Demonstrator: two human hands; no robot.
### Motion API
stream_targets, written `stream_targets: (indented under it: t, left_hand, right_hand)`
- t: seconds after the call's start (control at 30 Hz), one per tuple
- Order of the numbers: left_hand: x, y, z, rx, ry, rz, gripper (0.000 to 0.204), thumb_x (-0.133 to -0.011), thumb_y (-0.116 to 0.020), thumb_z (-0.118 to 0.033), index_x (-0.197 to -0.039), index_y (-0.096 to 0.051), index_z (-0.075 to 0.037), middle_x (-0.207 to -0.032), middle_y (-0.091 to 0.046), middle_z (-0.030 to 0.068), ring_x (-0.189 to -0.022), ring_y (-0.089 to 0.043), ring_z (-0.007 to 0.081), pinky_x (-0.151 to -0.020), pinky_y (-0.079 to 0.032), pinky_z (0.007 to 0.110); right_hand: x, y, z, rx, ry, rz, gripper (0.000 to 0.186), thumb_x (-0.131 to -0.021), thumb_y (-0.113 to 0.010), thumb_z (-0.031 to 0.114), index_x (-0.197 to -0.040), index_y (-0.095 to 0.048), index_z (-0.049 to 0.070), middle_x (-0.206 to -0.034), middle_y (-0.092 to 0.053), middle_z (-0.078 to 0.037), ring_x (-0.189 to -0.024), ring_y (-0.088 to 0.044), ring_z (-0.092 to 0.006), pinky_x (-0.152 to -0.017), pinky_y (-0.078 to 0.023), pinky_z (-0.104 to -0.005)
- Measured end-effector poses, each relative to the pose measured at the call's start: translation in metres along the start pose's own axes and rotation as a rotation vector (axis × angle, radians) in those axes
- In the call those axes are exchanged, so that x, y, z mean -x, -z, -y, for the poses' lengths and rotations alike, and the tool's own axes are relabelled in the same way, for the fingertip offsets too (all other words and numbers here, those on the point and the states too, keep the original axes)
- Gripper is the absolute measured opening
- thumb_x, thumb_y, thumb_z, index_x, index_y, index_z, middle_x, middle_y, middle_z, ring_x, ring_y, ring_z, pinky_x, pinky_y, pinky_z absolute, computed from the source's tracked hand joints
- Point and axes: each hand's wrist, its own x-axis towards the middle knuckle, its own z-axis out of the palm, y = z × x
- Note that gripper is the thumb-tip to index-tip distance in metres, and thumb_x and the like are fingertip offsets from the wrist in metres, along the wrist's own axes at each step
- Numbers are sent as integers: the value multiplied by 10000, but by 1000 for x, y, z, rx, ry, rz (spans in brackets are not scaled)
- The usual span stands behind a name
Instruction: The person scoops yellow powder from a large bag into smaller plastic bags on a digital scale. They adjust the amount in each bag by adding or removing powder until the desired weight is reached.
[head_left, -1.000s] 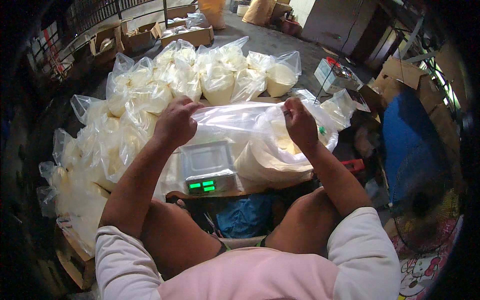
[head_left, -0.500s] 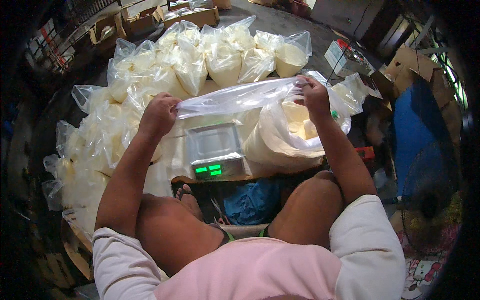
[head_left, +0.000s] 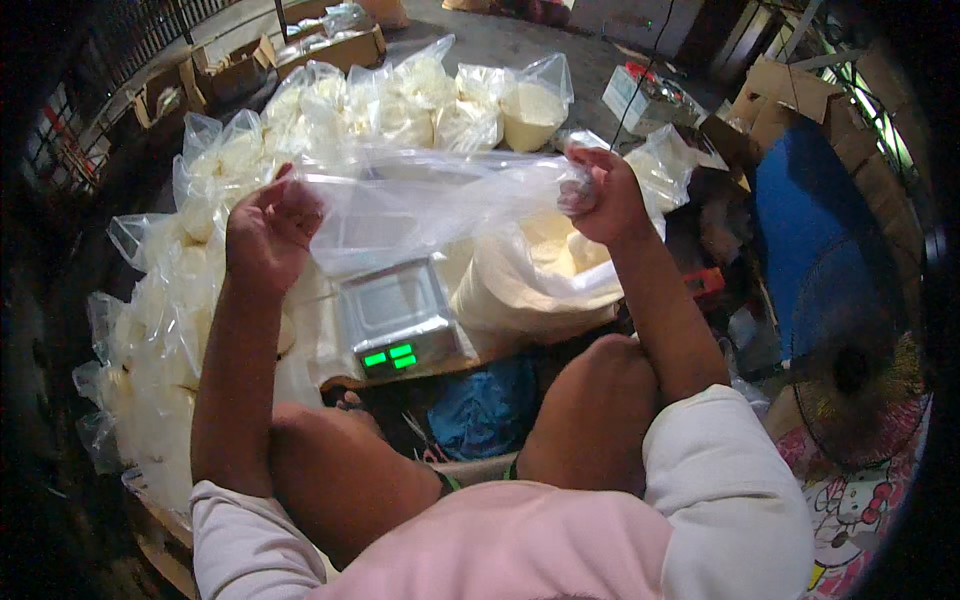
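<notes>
A seated person is stretching an empty clear plastic bag between 2 raised hands above a digital scale. The left hand is gripping one end of the bag, its fingers curled inward and pinching the film against the palm. The right hand is clenching the other end, fingers pressed together in a fist around a bunched twist of plastic. The bag is hanging taut from fingertip to fingertip, sagging slightly just below them and draping over the view of the scale's steel platform. Directly beneath the fingers, the scale is showing green lit digits. Just below and inside the right fingers, a large open sack of pale yellowish powder is sitting beside the scale. Beyond both sets of fingers, rows of filled bags of the same pale contents are standing, and more filled bags are crowding the space outside and below the left fingers. Cardboard boxes are lying farther off.
</notes>
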Motion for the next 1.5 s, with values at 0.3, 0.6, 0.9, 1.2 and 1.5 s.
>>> stream_targets:
  t: [0.3,0.6,0.9,1.2,1.5]
  left_hand:
    - [26,-71,30,-585,-125,227,363,-836,-760,-140,-1145,-569,-129,-745,-534,-40,-678,-549,84,-602,-439,191]
    - [-1,4,42,-1354,-225,-98,286,-899,-771,-293,-1086,-732,-80,-794,-688,-9,-660,-587,87,-674,-508,246]
    - [-3,-5,1,-134,72,-200,224,-1028,-520,-170,-1174,-609,-25,-952,-694,53,-808,-677,180,-813,-585,333]
    - [41,-64,27,-811,-39,265,669,-808,-799,-59,-1424,-541,-110,-1013,-672,39,-890,-617,108,-810,-512,266]
    - [-12,53,10,-665,-69,-208,336,-903,-709,-100,-1222,-648,-13,-1110,-696,94,-1057,-668,205,-914,-559,330]
  right_hand:
    - [-22,33,-7,467,350,-405,364,-857,-606,-19,-1198,-509,63,-789,-574,-38,-666,-545,-158,-608,-469,-314]
    - [11,-10,-4,-58,134,186,268,-981,-477,50,-1223,-589,22,-991,-690,-132,-887,-679,-238,-881,-565,-429]
    - [-1,8,-21,485,57,146,458,-800,-748,38,-1220,-566,57,-951,-614,-62,-815,-641,-159,-710,-542,-305]
    - [-20,11,-14,346,336,-289,260,-952,-548,16,-1211,-559,31,-908,-643,-65,-751,-632,-164,-542,-524,-302]
    - [21,-39,-3,15,-39,629,468,-942,-550,82,-1394,-496,-28,-900,-632,-89,-753,-612,-186,-687,-521,-325]
